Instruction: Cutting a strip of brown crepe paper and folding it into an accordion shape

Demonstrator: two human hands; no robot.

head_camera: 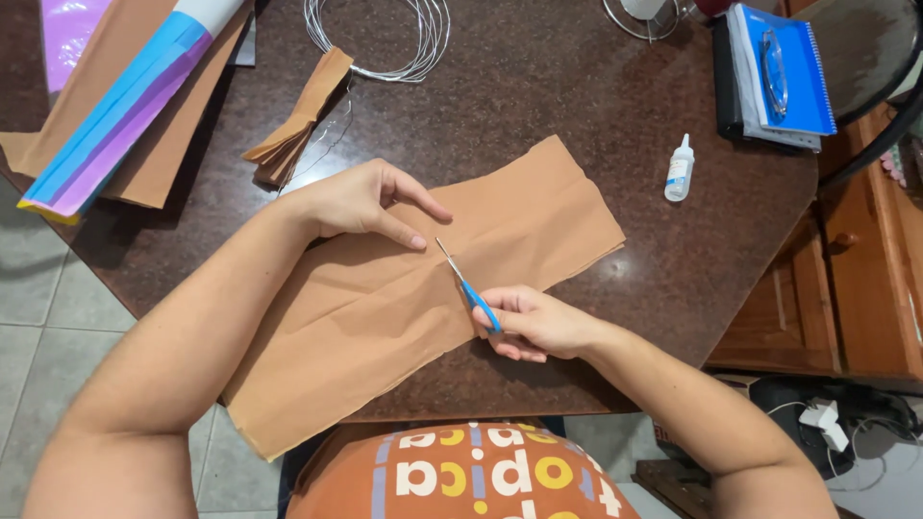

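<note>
One view only, and it sits on the person's head, tilted steeply down over the dark stone table (pixel 538 86). It faces forward and away from the body, so the person's own chest fills the bottom edge and the table's far side runs along the top. It's close in: both forearms enter from the lower corners. Grey floor tiles (pixel 38 288) show at left, a wooden cabinet (pixel 865 259) at right.
</note>
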